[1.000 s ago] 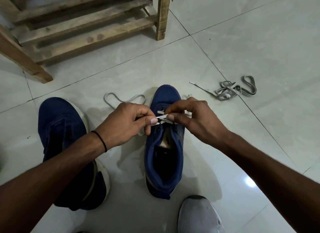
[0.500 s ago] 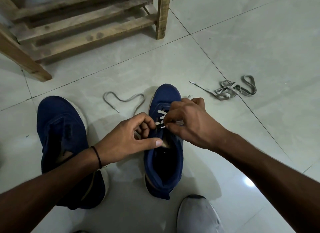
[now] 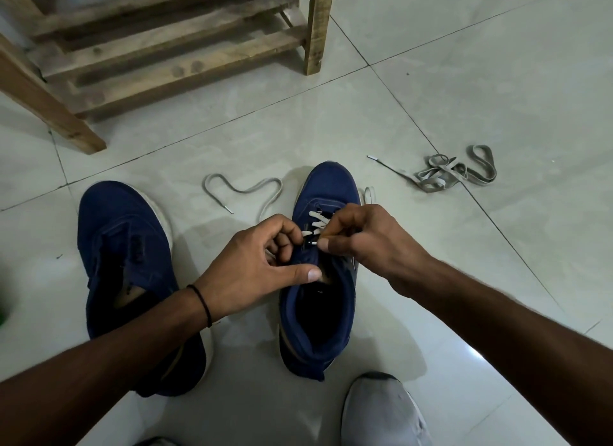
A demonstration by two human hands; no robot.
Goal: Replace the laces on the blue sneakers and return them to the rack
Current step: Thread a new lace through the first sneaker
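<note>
The right hand (image 3: 368, 243) is pinching the tip of the white lace (image 3: 318, 221) at an eyelet of the blue sneaker (image 3: 326, 186) — the left hand (image 3: 252, 273) is gripping that sneaker's side, thumb lying across its opening. The second sneaker (image 3: 122, 233) is lying just left on the floor (image 3: 464, 80); a tangled grey lace (image 3: 457, 173) is lying well right — the wooden rack (image 3: 166, 40) is standing beyond.

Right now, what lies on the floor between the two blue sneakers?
Head view: a loose stretch of grey lace curls on the tile between the left sneaker and right sneaker; nearer the person, the left hand crosses above the gap.
</note>
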